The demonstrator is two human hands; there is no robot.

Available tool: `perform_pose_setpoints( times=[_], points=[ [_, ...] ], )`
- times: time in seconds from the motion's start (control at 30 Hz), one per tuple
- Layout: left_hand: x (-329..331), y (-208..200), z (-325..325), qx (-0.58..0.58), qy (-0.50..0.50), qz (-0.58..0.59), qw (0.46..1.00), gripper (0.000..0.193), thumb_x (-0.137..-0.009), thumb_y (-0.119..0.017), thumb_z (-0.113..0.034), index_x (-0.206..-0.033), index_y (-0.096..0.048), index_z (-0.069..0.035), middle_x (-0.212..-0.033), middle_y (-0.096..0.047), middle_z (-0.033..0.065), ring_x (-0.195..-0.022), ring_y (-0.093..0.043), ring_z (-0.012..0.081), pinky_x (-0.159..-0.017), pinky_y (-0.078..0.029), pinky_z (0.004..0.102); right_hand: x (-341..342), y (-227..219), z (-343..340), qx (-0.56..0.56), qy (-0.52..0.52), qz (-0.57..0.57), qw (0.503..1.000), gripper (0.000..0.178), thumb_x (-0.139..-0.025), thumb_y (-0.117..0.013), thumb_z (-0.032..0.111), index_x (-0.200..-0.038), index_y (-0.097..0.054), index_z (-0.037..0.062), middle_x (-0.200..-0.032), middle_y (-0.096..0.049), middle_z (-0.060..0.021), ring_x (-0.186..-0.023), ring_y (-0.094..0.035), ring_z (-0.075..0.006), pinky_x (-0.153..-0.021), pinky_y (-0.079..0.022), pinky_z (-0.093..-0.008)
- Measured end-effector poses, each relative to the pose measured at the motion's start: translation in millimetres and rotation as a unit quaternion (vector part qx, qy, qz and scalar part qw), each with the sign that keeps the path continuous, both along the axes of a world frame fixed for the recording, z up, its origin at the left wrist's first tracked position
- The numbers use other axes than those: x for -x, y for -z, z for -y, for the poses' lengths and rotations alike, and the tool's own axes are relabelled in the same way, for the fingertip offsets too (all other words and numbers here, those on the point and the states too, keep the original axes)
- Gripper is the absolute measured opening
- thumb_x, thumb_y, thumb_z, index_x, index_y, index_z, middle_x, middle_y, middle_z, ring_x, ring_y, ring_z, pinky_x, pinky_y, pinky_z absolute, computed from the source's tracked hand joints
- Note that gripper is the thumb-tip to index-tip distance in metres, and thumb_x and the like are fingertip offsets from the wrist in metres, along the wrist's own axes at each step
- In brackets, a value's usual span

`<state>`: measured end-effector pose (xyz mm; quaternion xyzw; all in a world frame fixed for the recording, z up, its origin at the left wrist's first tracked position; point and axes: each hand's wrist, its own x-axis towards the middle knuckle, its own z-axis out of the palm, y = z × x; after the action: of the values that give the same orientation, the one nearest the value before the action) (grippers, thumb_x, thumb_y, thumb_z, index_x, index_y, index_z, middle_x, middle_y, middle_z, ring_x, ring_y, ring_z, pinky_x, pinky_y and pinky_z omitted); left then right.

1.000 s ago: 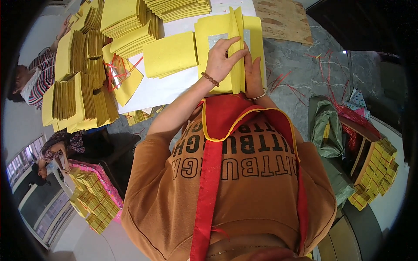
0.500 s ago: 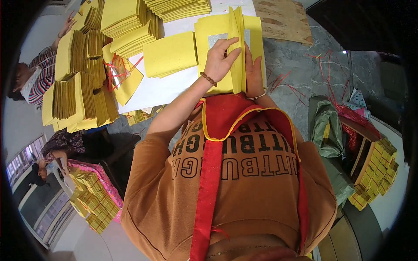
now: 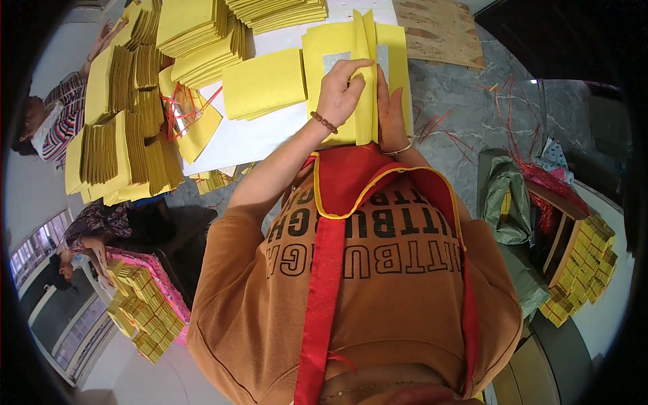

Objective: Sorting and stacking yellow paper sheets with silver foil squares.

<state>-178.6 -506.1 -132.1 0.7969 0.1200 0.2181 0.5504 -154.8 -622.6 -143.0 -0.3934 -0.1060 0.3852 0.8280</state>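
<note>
A standing fold of yellow paper sheets (image 3: 367, 111) rises from flat yellow sheets (image 3: 397, 54) at the table's near right edge. My left hand (image 3: 339, 93), beaded bracelet at its wrist, grips the left side of this fold, index finger reaching to its upper edge and the other fingers curled. Against the right side lies my right hand (image 3: 391, 118), fingers straight and thumb raised apart; the fold hides part of them. A silvery rectangle (image 3: 335, 61) shows on the flat sheets. Left of these rests a thin pile of yellow paper (image 3: 263, 84).
Tall yellow paper stacks (image 3: 192, 30) crowd the white table's (image 3: 233, 142) left and far parts. Red ties (image 3: 182, 108) lie among them. Two other people are at the left. A wooden board (image 3: 439, 30) is at the far right; bundled yellow paper (image 3: 584, 263) stands lower right.
My left thumb has drawn back and curled in, while the index finger stays at the fold. The fold's sheets lean slightly differently, and my right hand has shifted slightly left.
</note>
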Motion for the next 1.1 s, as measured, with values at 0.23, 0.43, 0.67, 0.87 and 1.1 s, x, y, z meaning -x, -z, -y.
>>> perform_pose_setpoints(
  times=[0.23,0.43,0.67,0.87,1.1],
  points=[
    [-2,5,2,-0.006,-0.019,-0.004,1.000,0.034,-0.074,-0.068,-0.025,-0.102,-0.062,-0.006,-0.082,-0.057,0.0099,-0.063,-0.051,0.0171,-0.057,-0.042,0.0276,-3,13,0,0.061,-0.017,0.093,0.994,0.068,-0.093,-0.011,0.052,-0.141,-0.003,0.0050,-0.144,-0.015,-0.0077,-0.130,-0.021,-0.0180,-0.106,-0.017,-0.0311],
    [-2,10,0,0.010,-0.009,-0.001,1.000,0.035,-0.074,-0.069,-0.024,-0.103,-0.062,-0.006,-0.082,-0.057,0.0091,-0.062,-0.050,0.0159,-0.055,-0.041,0.0267,-1,1,0,0.030,-0.004,0.007,1.000,0.066,-0.092,-0.010,0.052,-0.141,-0.003,0.0077,-0.144,-0.015,-0.0085,-0.131,-0.020,-0.0192,-0.107,-0.017,-0.0314],
    [0,4,0,0.034,0.000,-0.029,0.999,0.028,-0.076,-0.067,-0.019,-0.100,-0.062,-0.006,-0.079,-0.054,0.0069,-0.058,-0.046,0.0131,-0.053,-0.040,0.0258,-2,0,1,0.026,0.002,0.037,0.999,0.068,-0.092,-0.011,0.054,-0.141,-0.005,0.0078,-0.144,-0.015,-0.0091,-0.131,-0.020,-0.0203,-0.107,-0.015,-0.0321],
    [-1,10,-1,0.066,0.010,-0.025,0.997,0.024,-0.077,-0.066,-0.017,-0.098,-0.061,-0.005,-0.079,-0.053,0.0058,-0.059,-0.044,0.0117,-0.053,-0.038,0.0244,-2,-5,1,0.033,0.007,0.040,0.999,0.070,-0.091,-0.012,0.056,-0.141,-0.006,0.0074,-0.145,-0.014,-0.0096,-0.131,-0.019,-0.0205,-0.107,-0.015,-0.0321],
    [-2,13,-1,0.055,0.017,0.002,0.998,0.025,-0.077,-0.066,-0.016,-0.099,-0.061,-0.005,-0.079,-0.053,0.0056,-0.060,-0.043,0.0117,-0.054,-0.038,0.0241,-2,0,0,0.017,0.013,0.003,1.000,0.070,-0.091,-0.012,0.055,-0.141,-0.006,0.0075,-0.144,-0.017,-0.0097,-0.130,-0.022,-0.0202,-0.106,-0.018,-0.0326]
  ],
)
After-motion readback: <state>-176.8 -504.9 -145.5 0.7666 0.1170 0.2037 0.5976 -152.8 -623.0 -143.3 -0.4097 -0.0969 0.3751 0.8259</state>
